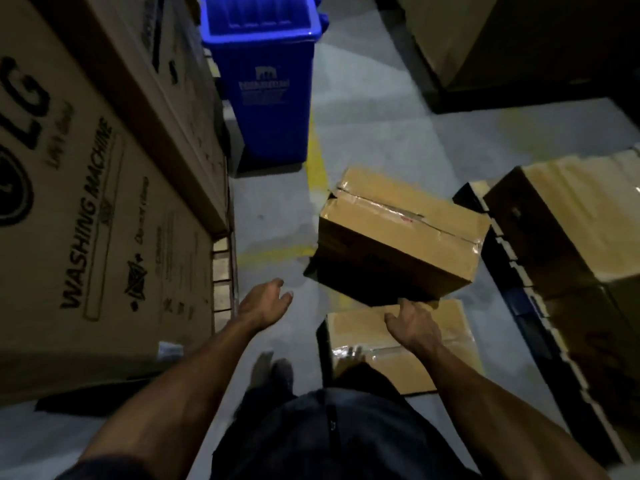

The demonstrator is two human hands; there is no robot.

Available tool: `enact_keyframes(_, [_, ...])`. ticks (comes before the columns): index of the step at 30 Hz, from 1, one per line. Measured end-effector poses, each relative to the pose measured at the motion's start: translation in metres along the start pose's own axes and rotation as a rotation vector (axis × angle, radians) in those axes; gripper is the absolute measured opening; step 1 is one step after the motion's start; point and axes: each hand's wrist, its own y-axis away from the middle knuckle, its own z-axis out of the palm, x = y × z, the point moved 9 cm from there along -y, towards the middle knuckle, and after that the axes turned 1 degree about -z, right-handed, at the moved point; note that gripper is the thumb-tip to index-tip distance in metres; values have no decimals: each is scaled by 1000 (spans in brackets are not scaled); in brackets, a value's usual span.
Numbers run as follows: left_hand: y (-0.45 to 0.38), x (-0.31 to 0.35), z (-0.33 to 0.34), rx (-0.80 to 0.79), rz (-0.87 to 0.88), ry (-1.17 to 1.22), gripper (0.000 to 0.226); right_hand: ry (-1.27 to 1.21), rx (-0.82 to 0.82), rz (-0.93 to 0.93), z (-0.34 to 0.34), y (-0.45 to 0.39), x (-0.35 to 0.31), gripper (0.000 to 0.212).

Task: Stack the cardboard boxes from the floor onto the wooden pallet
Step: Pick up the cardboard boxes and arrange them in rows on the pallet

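A taped cardboard box (pixel 401 233) stands on the grey floor in the middle, its near lower edge over a second, flatter box (pixel 446 341) that lies closer to me. My right hand (pixel 414 323) reaches to the first box's near bottom edge, fingers loosely spread and touching or almost touching it. My left hand (pixel 265 301) hovers open over the floor to the left of that box, holding nothing. At the right a dark pallet (pixel 509 258) carries a stacked box (pixel 568 216).
Tall washing-machine cartons (pixel 90 188) wall off the left side. A blue plastic bin (pixel 270 84) stands at the back by a yellow floor line (pixel 317 157). More large cartons (pixel 512 39) fill the far right. My legs and feet are below.
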Motion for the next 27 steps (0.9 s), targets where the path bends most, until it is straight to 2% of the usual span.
enact_keyframes(8, [-86, 32, -69, -52, 160, -148, 57, -178, 47, 154, -17, -34, -46, 43])
enact_keyframes(14, [-172, 91, -93, -84, 263, -259, 55, -478, -58, 353, -16, -108, -48, 50])
enact_keyframes(20, [-273, 171, -130, -92, 312, -321, 56, -793, -46, 550, -52, -200, -51, 60])
enact_keyframes(23, [-312, 229, -143, -113, 365, -319, 54, -947, 21, 654, -80, -225, -39, 61])
enact_keyframes(27, [-349, 305, -143, -221, 368, -107, 43, -1254, 224, 866, -100, -232, -10, 50])
